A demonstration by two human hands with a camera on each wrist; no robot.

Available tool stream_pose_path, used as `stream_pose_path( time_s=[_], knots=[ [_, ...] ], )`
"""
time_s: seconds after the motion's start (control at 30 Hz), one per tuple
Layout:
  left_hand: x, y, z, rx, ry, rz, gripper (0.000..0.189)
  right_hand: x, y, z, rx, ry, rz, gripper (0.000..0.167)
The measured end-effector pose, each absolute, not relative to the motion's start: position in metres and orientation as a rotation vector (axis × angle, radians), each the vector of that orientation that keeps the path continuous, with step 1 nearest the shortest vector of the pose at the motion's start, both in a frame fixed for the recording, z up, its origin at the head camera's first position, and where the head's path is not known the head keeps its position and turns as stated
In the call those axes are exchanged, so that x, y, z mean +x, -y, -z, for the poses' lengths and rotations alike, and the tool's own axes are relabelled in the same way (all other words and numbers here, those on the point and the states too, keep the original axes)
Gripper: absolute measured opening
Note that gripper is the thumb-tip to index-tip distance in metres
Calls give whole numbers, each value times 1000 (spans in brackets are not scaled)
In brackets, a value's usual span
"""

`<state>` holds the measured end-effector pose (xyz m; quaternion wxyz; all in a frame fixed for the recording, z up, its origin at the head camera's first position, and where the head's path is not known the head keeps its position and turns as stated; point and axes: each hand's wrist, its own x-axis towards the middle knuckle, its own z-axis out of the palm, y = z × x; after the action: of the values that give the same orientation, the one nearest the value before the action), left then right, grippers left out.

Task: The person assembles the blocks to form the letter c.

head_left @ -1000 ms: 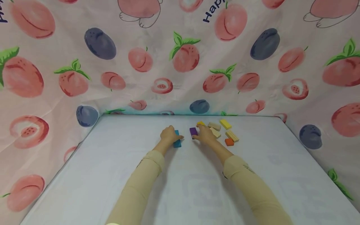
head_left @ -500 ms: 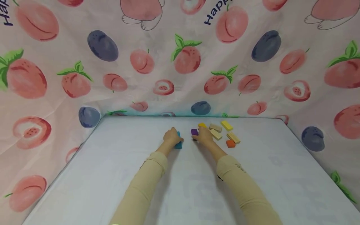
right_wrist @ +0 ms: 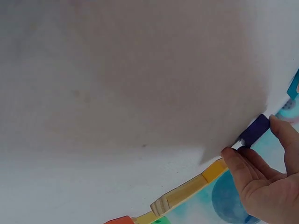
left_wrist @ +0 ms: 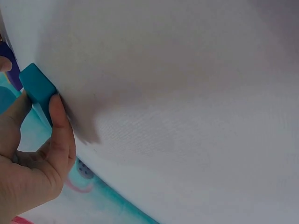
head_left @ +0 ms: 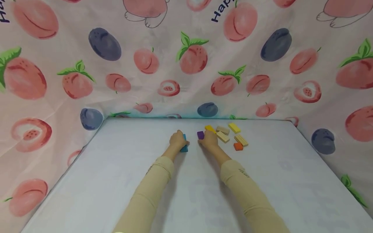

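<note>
Tabletop (head_left: 110, 168) carried the blue block (head_left: 184, 149), which the left hand (head_left: 177, 141) pinched, its thumb on the side facing the purple block (head_left: 200, 135) and a fingertip on the opposite side. To the right of the blue block, near but not touching it, the purple block was pinched between the right hand's (head_left: 209, 140) thumb and fingers. The hands were apart, one block in each.

Gripping the blue block across its narrow width probably kept it steady and left its ends free (the far end showed beside the knuckles). Farther right of the blue block lay the gold block (head_left: 210, 129), pale blocks (head_left: 222, 137), yellow block (head_left: 234, 127), striped block (head_left: 241, 140) and orange block (head_left: 238, 146), perhaps left there to give both hands room.

The blue block's long axis ran away from the person, its far end leaning slightly left. The right hand covered so much of the purple block that its exact direction could not be told.
</note>
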<state>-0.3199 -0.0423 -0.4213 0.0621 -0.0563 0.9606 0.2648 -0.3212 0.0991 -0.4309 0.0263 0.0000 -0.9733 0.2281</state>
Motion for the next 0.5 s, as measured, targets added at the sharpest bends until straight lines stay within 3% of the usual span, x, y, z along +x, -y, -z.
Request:
stream_pose_path(
  time_s=[0.5],
  knots=[
    [-314, 46, 418, -196, -2954, -792, 47, -317, -102, 429, -28, 2998, -745, 28]
  ],
)
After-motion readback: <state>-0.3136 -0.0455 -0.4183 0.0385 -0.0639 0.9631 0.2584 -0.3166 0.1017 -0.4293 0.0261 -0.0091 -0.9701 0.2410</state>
